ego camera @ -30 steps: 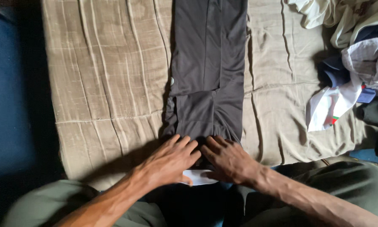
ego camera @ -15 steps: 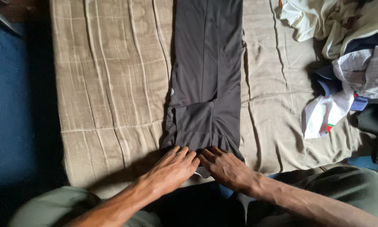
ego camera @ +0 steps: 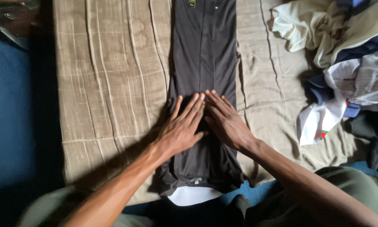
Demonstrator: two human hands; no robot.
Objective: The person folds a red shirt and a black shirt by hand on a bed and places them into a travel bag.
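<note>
Hands moved up: our left hand (ego camera: pixel 181 128) and right hand (ego camera: pixel 225 120) now press flat, fingers spread, holding nothing, mid-way on the dark trousers (ego camera: pixel 203 54) along the bed (ego camera: pixel 109 75), smoothing the fold.

Bare forearms, no sleeves; olive-green trousers (ego camera: pixel 353 185) (both knees showing).

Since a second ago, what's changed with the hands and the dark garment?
Both hands slid away from the person, from the garment's near edge up to its middle. The left hand and right hand now lie flat side by side on the dark garment, fingers spread, gripping nothing. The garment stays stretched lengthwise on the tan cover; the clothes pile is untouched.
</note>
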